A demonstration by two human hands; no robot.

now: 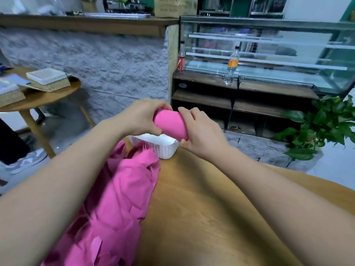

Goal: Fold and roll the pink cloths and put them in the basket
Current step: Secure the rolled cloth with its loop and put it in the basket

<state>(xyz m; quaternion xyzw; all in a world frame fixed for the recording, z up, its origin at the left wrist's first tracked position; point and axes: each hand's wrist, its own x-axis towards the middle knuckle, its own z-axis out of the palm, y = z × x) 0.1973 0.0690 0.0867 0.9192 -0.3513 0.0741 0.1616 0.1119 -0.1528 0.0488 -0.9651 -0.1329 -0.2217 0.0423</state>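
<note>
Pink cloths (119, 198) lie heaped at lower left of the frame on the wooden desk (201, 217), unfolded and overlapping, the top of the heap draping against the near wall of the white basket (165, 148). One cloth is already formed into a roll (170, 122), held at frame centre above the basket. We note the left hand (142, 116) closed around the roll's left end and the right hand (199, 129) closed around its right end, thumbs beneath and fingers over the top. We judge this two-ended grip serves to keep the roll from loosening while it is carried. The basket's interior, so far as visible, appears to hold nothing; part of it is hidden by the hands. We judge the step in hand to be lowering the roll into the basket, with the heap remaining to be processed.
</note>
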